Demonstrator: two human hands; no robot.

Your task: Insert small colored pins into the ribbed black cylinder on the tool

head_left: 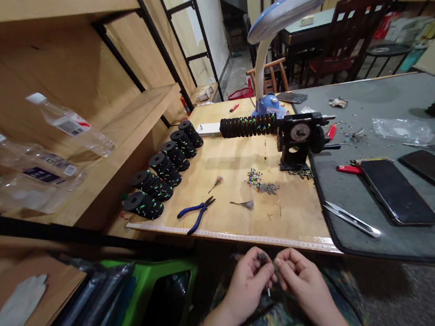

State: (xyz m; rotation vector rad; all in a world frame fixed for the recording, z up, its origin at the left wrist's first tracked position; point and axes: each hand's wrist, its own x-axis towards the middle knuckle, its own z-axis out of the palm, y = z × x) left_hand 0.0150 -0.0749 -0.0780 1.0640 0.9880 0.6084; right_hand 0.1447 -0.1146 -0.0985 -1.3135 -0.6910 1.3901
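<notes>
My left hand (251,279) and my right hand (300,275) meet just below the table's front edge, thumbs and fingers pinched close together. Whatever they pinch is too small and dark to make out. A short pale tip (269,292) shows under the left fingers. Beyond them on the wooden board (224,220) lie blue-handled pliers (197,214), two small wispy bundles (243,204) and a heap of coloured beads (254,178) beside small metal pieces (269,188). A black winding machine (297,140) stands farther back, carrying a row of black foam spools (248,126).
Several black foam spools (143,206) line the board's left side. A measuring tape (226,237) runs along the front edge. On the grey mat (356,98) are thread snips (351,219) and two phones (397,191). A desk lamp (261,67) rises behind; bottles (74,125) occupy the left shelf.
</notes>
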